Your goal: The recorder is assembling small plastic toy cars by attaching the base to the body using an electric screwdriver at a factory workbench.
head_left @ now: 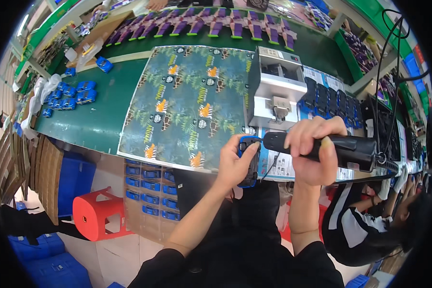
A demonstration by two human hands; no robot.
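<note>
The green worktop (96,120) carries a jungle-patterned mat (182,110), with a silver screw-feeding machine (273,96) by the mat's right edge and a row of dark-bottomed toy cars (327,98) to the right of that. At the worktop's near edge, by the mat's near right corner, the right hand (313,169) is wrapped around a black power screwdriver (354,150), its tip aimed left. The left hand (234,165) grips a blue-and-black toy car (251,168), thumb across it. The car's long axis runs from the near edge toward the far edge, roughly across the driver's line; its dark side seems to face the driver, but which end is the nose cannot be told. The step in hand looks like screwing the underside together; the next move probably calls for a steady car and a squarely seated bit. Whether the bit touches is unclear.
</note>
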